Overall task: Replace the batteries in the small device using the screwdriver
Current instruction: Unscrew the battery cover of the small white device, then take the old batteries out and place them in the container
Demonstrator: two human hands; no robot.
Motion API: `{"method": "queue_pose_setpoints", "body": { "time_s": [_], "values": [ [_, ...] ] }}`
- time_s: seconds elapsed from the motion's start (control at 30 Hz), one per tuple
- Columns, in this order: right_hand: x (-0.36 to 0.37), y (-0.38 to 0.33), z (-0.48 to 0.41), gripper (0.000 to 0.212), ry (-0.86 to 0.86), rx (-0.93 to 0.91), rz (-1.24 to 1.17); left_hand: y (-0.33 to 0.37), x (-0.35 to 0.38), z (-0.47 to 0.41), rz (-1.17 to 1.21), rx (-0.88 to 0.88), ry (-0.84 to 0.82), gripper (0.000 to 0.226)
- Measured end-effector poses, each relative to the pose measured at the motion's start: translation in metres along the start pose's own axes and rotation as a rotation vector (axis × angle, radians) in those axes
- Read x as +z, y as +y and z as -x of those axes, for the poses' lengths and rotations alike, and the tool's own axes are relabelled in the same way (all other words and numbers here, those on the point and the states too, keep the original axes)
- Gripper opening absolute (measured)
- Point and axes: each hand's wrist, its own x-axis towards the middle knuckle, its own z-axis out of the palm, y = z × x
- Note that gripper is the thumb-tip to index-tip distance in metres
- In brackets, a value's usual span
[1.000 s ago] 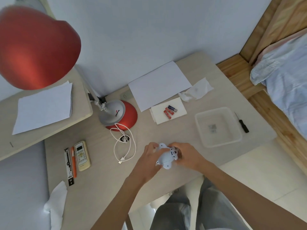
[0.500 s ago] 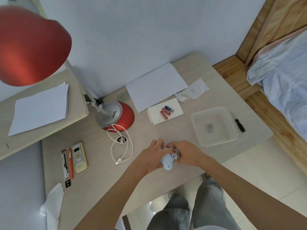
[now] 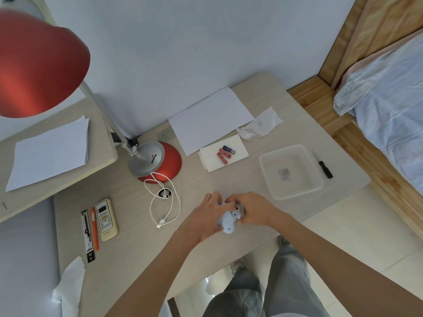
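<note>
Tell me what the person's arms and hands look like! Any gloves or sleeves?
No gloves and no sleeves in view. The left arm and right arm are bare right to the picture's edge. The left hand and right hand are bare too, with no watch, bracelet or ring that I can see.

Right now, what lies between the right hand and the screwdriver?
The clear plastic tray sits between the right hand and the screwdriver, seen in the head view.

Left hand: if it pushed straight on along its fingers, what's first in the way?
Probably bare desk, then the napkin holding the batteries; the left hand grips the device, depth unclear.
</note>
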Motion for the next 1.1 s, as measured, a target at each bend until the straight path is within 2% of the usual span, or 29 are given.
{"method": "queue_pose_setpoints", "body": {
  "time_s": [0.37, 0.53, 0.67, 0.73, 0.87, 1.1],
  "values": [
    [0.003, 0.002, 0.002, 0.052, 0.038, 0.006, -0.026, -0.001, 0.019, 0.015, 0.110, 0.034, 0.174, 0.053],
    [0.006, 0.003, 0.004, 0.058, 0.048, 0.024, -0.041, -0.003, 0.031, 0.029, 0.134, -0.005, 0.243, 0.060],
    [0.007, 0.007, 0.004, 0.060, 0.064, 0.019, -0.015, -0.007, 0.033, 0.050, 0.176, -0.004, 0.340, 0.074],
    [0.007, 0.009, 0.004, 0.060, 0.066, 0.019, -0.003, -0.014, 0.037, 0.061, 0.119, -0.014, 0.376, 0.078],
    [0.005, 0.008, 0.004, 0.060, 0.054, 0.005, 0.018, -0.029, 0.054, 0.081, 0.100, -0.132, 0.368, 0.080],
    [0.006, 0.014, 0.005, 0.059, 0.053, 0.002, 0.031, -0.042, 0.075, 0.102, 0.077, -0.249, 0.330, 0.069]
  ]
}}
